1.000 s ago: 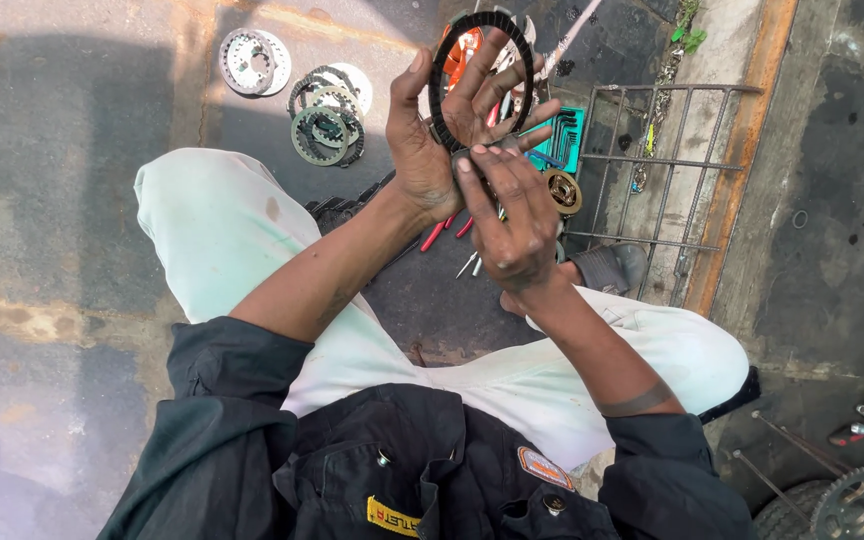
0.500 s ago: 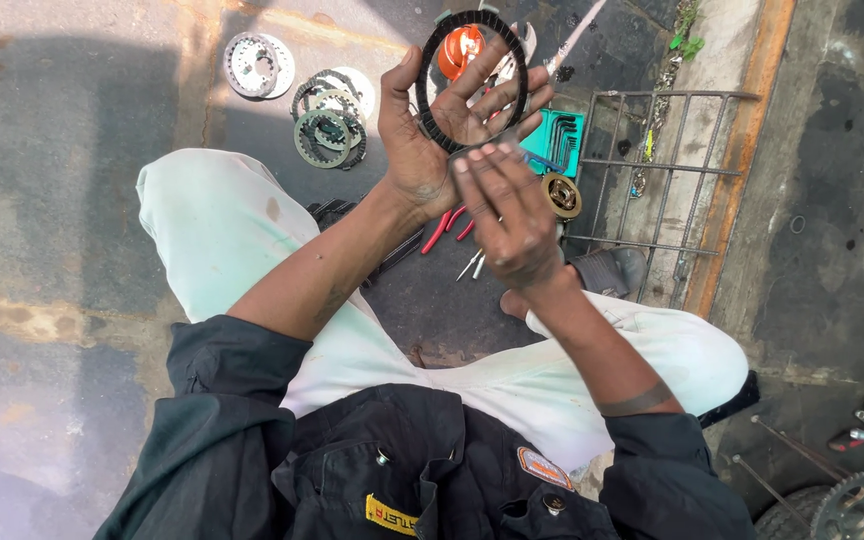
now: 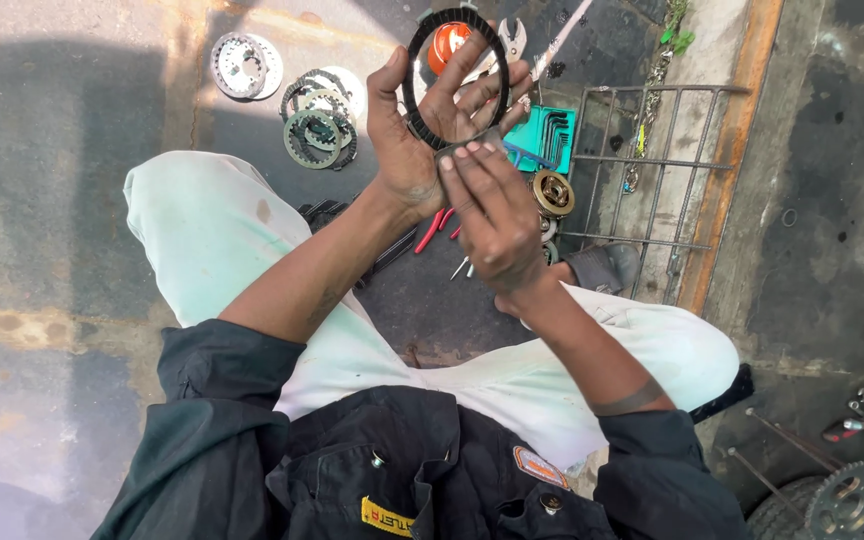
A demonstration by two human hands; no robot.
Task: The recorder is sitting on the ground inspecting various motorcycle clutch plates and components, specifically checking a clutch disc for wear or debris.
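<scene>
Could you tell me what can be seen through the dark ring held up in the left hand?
Through the dark ring show the left hand's fingers and part of an orange round object; the rest of it is covered.

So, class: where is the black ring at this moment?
In the head view, the black ring is top centre, held up in the left hand, with the right hand just below it and an orange ball showing through it.

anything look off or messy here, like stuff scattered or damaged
Nothing looks broken. The left hand holds up a dark toothed ring while the right hand presses a small flat piece to its lower edge. Toothed discs and red-handled pliers lie loose on the stained pavement.
</scene>
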